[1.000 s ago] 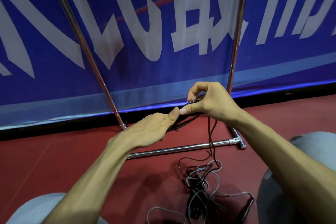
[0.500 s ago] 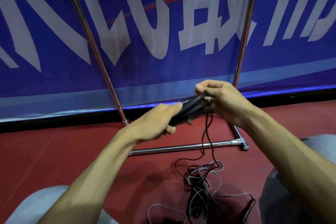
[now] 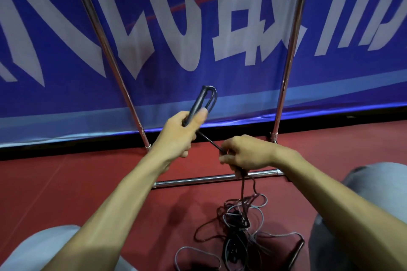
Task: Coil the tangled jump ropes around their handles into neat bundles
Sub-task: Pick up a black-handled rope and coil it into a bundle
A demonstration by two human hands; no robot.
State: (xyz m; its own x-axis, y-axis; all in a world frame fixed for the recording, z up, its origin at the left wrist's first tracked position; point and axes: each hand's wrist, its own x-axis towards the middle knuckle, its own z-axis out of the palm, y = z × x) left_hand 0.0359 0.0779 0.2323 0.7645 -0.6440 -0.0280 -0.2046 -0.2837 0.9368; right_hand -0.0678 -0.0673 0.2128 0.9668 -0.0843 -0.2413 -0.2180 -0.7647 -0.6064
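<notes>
Black handles (image 3: 199,102) upright in left hand (image 3: 179,133), cord (image 3: 209,139) taut to right hand (image 3: 245,153)

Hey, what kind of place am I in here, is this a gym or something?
Probably an indoor sports hall: a red sports floor, a blue banner with large white lettering on a metal frame, and tangled jump ropes on the floor.
</notes>
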